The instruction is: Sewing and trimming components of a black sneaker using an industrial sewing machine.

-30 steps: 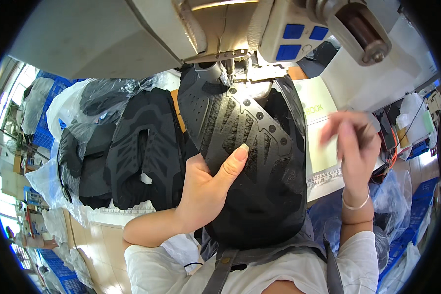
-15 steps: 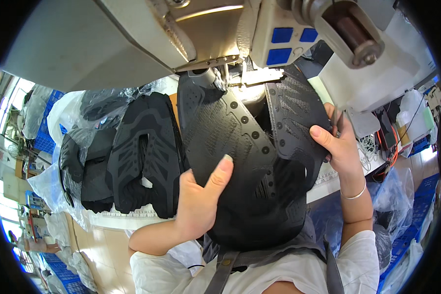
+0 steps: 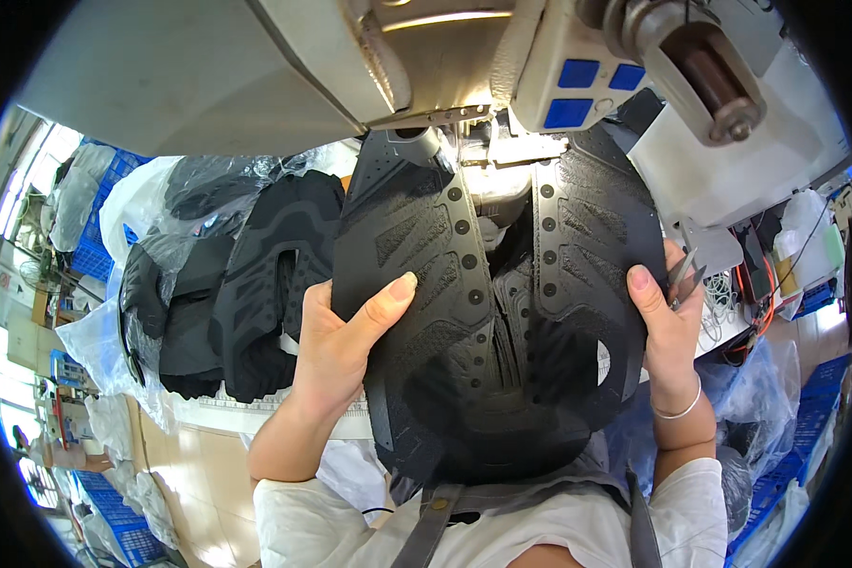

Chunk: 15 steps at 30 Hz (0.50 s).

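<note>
A large black shoe upper (image 3: 417, 331) is spread before me, its two rows of eyelets side by side with a gap between them. Its far end lies under the lit needle area of the sewing machine (image 3: 180, 85). My left hand (image 3: 336, 346) grips the upper's left edge, thumb on top and fingers hidden underneath. On the opposite edge, my right hand (image 3: 672, 331) pinches the upper with its thumb on top. Small metal thread snips (image 3: 682, 276) stick out from among the right hand's fingers.
More black shoe uppers (image 3: 246, 317) lie stacked at the left, partly under clear plastic bags (image 3: 147, 204). A brown thread bobbin (image 3: 710, 80) sits in a metal holder at upper right. Blue crates (image 3: 814, 407) and bundled white cables (image 3: 722, 301) are at the right.
The upper has turned from a slant to nearly straight, and its eyelet rows now lie almost parallel. My left hand has moved up and left; my right hand is slightly lower and farther right.
</note>
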{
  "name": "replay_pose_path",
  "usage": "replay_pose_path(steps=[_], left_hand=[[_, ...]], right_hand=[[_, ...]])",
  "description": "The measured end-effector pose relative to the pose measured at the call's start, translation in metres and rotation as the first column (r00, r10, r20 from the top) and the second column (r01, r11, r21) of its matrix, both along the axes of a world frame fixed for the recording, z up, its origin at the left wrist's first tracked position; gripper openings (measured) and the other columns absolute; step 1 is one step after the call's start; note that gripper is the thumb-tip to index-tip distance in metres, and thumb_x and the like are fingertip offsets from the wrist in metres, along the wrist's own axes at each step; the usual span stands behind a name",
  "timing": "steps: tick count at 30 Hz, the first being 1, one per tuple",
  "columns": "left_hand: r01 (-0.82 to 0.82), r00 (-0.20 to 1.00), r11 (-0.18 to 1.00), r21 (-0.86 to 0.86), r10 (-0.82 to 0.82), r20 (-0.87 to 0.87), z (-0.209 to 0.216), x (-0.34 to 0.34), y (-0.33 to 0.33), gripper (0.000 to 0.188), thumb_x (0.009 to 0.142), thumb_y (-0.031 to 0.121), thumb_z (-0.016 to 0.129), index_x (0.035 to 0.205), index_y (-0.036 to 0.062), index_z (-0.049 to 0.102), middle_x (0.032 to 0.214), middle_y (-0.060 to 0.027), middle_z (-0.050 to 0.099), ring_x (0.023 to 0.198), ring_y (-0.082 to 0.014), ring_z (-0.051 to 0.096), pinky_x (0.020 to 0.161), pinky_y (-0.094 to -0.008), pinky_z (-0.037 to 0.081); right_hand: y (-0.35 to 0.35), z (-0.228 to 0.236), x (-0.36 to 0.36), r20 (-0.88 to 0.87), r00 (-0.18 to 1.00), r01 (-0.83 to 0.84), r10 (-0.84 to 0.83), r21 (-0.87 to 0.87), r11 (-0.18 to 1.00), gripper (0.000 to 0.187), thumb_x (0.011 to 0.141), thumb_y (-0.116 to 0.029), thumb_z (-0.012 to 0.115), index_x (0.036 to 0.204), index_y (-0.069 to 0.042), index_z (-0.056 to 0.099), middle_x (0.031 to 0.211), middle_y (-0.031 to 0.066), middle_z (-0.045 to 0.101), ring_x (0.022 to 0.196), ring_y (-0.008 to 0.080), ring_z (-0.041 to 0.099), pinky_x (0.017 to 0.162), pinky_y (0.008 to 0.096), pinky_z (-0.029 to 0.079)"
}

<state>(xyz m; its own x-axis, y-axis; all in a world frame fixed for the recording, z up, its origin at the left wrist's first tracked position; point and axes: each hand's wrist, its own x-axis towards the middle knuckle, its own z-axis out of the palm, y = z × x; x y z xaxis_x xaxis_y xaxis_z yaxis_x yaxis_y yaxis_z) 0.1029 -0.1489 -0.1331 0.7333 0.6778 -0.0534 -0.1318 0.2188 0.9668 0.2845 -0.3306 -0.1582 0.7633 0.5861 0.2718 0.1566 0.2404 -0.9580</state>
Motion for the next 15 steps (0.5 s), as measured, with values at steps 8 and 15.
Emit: replay_pose_path(steps=[8,15], left_hand=[[-0.020,1.000,0.997,0.073,0.022,-0.020,0.001,0.002,0.004,0.021,0.080,0.010,0.063,0.094,-0.0048,0.060,0.087,-0.0072,0.063,0.075,-0.0101,0.058,0.071,-0.0233,0.047],[-0.039,0.999,0.998,0.051,0.038,0.029,0.004,0.005,0.005,0.021,0.079,0.009,0.064,0.094,-0.0053,0.060,0.088,-0.0086,0.063,0.075,-0.0121,0.059,0.071,-0.0237,0.047]], right_hand=[[0.004,0.000,0.021,-0.376,0.907,-0.148,0.191,0.141,0.979,0.027,0.084,-0.019,0.057,0.101,0.002,0.053,0.089,0.0066,0.060,0.068,0.0079,0.051,0.062,0.0199,0.041],[0.014,-0.012,0.040,-0.631,0.626,-0.233,0.458,0.409,0.882,0.011,0.090,-0.014,0.046,0.094,-0.005,0.051,0.071,0.0033,0.055,0.035,0.0008,0.029,0.030,0.0141,0.023]])
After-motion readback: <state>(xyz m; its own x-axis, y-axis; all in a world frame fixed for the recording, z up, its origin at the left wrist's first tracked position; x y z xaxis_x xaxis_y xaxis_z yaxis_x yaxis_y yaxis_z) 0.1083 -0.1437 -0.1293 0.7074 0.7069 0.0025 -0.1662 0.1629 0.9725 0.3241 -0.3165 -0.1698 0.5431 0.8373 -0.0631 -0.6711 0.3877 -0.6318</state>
